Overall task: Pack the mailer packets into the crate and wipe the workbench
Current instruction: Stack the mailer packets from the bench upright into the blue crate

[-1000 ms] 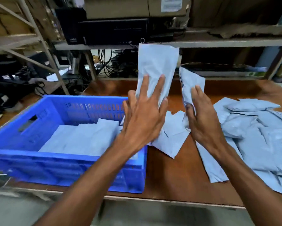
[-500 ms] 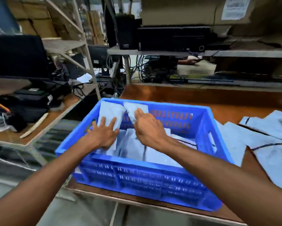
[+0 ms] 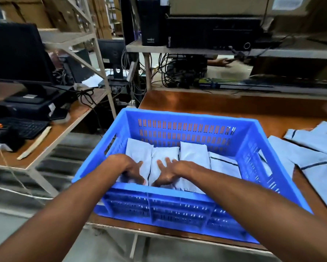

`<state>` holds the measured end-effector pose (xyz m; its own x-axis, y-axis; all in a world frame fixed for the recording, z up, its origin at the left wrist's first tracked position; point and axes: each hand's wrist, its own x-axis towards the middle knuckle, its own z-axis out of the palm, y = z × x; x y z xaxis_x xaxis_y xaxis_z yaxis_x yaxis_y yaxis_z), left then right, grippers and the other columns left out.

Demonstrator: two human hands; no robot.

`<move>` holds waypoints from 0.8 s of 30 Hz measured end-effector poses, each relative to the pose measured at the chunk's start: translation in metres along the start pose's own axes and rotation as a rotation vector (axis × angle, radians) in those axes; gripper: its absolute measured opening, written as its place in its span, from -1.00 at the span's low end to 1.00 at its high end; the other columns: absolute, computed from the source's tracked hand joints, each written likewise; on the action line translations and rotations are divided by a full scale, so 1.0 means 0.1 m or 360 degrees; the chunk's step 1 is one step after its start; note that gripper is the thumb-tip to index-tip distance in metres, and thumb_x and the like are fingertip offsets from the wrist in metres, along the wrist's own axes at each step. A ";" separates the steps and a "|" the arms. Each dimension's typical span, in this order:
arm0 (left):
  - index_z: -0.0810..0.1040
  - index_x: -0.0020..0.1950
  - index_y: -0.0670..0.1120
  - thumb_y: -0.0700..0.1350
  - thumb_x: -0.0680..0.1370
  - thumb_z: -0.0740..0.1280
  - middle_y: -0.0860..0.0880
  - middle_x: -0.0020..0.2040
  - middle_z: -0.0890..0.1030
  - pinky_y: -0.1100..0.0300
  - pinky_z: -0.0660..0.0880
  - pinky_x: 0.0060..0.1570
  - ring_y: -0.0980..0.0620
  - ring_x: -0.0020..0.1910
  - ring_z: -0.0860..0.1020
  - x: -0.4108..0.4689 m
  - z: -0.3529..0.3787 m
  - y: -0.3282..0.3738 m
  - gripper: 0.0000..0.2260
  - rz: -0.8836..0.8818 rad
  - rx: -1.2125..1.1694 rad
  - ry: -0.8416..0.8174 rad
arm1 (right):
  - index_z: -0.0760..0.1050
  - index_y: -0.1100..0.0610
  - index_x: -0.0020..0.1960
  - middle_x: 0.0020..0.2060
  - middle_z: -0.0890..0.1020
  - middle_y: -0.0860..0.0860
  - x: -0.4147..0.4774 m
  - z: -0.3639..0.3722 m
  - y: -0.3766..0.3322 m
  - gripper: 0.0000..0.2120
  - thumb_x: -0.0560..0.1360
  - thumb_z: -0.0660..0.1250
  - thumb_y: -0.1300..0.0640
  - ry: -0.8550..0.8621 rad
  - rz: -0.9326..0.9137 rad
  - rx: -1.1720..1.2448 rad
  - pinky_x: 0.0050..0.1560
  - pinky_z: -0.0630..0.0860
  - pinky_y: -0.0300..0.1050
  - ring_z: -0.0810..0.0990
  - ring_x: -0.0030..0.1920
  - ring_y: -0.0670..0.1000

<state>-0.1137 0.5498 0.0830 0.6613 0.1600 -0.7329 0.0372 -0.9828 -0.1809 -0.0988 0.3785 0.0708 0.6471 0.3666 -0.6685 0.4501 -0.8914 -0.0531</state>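
**Packing step: seating packets in the crate**

Reading from the left, we see a side desk (image 3: 68, 125) with a dark monitor (image 3: 17, 53); neither plays a part in the task.

At centre stands the blue crate (image 3: 177, 192), set at the near left corner of the workbench (image 3: 206, 104). Both hands are inside it, close to the near wall.

The left hand (image 3: 133, 170) lies on the leftmost packet (image 3: 139, 153). Its fingers bend down toward the packet's near end, but blur keeps us from telling whether they grip or only press.

The right hand (image 3: 168, 173), just beside it, rests with fingers spread and straight on the second packet (image 3: 164, 155), holding nothing.

Two more packets lie further right in the crate, so four stand side by side across the floor, their far ends toward the slotted back wall.

To the right of the crate, the loose packets (image 3: 310, 146) lie overlapped on the workbench.

We judge the step in hand to be the settling of two newly placed packets into the row. Packing is only partly done and wiping has not begun; no cloth is in view.

The next move calls for lifting both hands clear of the crate and reaching right to the loose packets. These are thin and slippery, so each should be pinched singly by an edge.
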 end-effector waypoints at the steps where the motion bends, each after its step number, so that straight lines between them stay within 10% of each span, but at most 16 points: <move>1: -0.12 0.62 0.14 0.41 0.49 0.21 -0.09 0.62 0.10 -0.03 0.27 0.44 -0.16 0.52 0.25 -0.02 -0.03 0.00 -0.15 0.0030 0.0018 0.0126 | -0.08 0.00 0.62 0.61 -0.03 0.11 -0.03 -0.05 0.03 -0.16 0.52 0.12 -0.40 0.0092 -0.0033 -0.0022 0.46 0.08 0.25 0.02 0.58 0.22; 4: 0.22 0.56 0.06 0.26 0.55 0.26 -0.09 0.50 0.35 -0.08 0.38 0.34 -0.19 0.42 0.38 -0.17 -0.21 0.07 -0.37 0.0166 -0.0079 0.0858 | 0.34 0.01 0.46 0.42 0.43 0.06 -0.27 -0.29 0.26 -0.45 0.56 0.21 -0.23 0.0714 -0.0141 0.0141 0.33 0.24 0.23 0.35 0.41 0.20; 10: 0.43 0.41 -0.07 0.09 0.60 0.31 -0.12 0.35 0.51 -0.03 0.38 0.32 -0.16 0.30 0.48 -0.73 -0.71 1.09 -0.57 0.0863 -0.0552 0.1742 | 0.50 0.00 0.32 0.30 0.56 -0.02 -1.26 -0.64 1.52 -0.61 0.51 0.32 0.01 0.1829 -0.0114 0.0515 0.31 0.39 0.14 0.45 0.34 0.08; 17: 0.46 0.38 -0.05 0.24 0.49 0.17 -0.10 0.32 0.53 -0.09 0.40 0.30 -0.17 0.32 0.47 -1.13 -0.93 3.18 -0.44 0.1297 -0.0450 0.1601 | 0.58 0.04 0.19 0.15 0.66 0.06 -2.01 0.18 3.40 -0.63 0.39 0.29 0.07 0.2013 0.0421 0.0884 0.22 0.49 0.10 0.58 0.18 0.14; 24: 0.30 0.50 -0.04 0.17 0.59 0.20 -0.16 0.50 0.33 -0.19 0.26 0.36 -0.26 0.45 0.29 -0.92 -0.89 4.67 -0.47 0.0805 -0.0170 0.1033 | 0.42 0.07 0.41 0.34 0.53 0.11 -1.90 1.65 4.60 -0.50 0.48 0.34 0.04 0.1403 0.0728 0.0726 0.29 0.43 0.11 0.48 0.33 0.18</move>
<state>-0.0902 0.0682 0.1244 0.9169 -0.3565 -0.1792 -0.3313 -0.9306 0.1559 -0.1162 -0.1455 0.0505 0.9903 -0.1248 0.0616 -0.0981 -0.9401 -0.3265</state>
